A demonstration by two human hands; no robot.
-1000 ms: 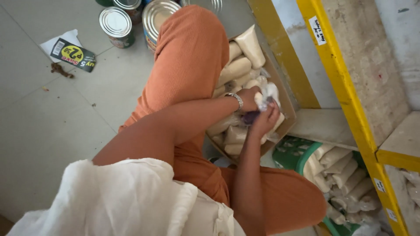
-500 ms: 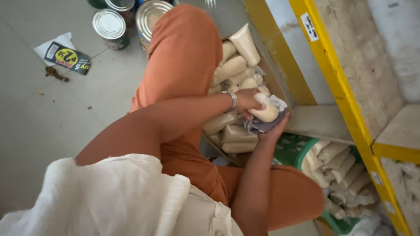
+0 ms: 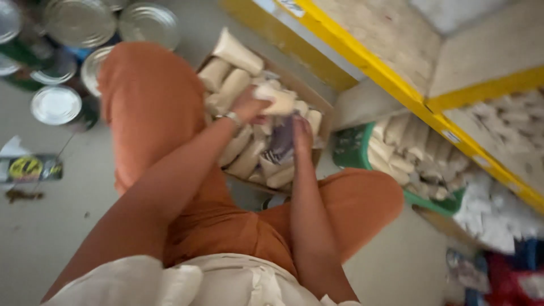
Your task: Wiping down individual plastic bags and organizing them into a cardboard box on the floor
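Head view, blurry from motion. I'm crouched on the floor, knees in orange trousers, both hands over a cardboard box (image 3: 317,105) between my legs.

Left hand (image 3: 249,107) is wrapped around a pale wrapped packet (image 3: 277,101), lifted just above the rest of the stock. Right hand (image 3: 300,133) sits close beside it, touching a dark-and-white crumpled bit of cloth or wrapper (image 3: 280,144); can't tell whether those fingers are closed on it or just pressing. Hands are near each other, not joined.

Handling, my read: the packet looks soft-sided and light, film-wrapped, so probably a bit slippery and squashable. Best grip is around the middle with the whole hand, not by the ends; pinching a corner could tear the wrap.

Containers:
- Cardboard box: packed with the same cream packets (image 3: 238,150), lying side by side in rows, some on end at the far side.
- Green crate (image 3: 345,150) to my right, near the box: similar pale packets stacked in it.
- Yellow shelving (image 3: 396,85) above the crate; contents too blurred to name.
- Large tin cans (image 3: 56,105) standing on the floor to my left, lids up, well apart from the box.
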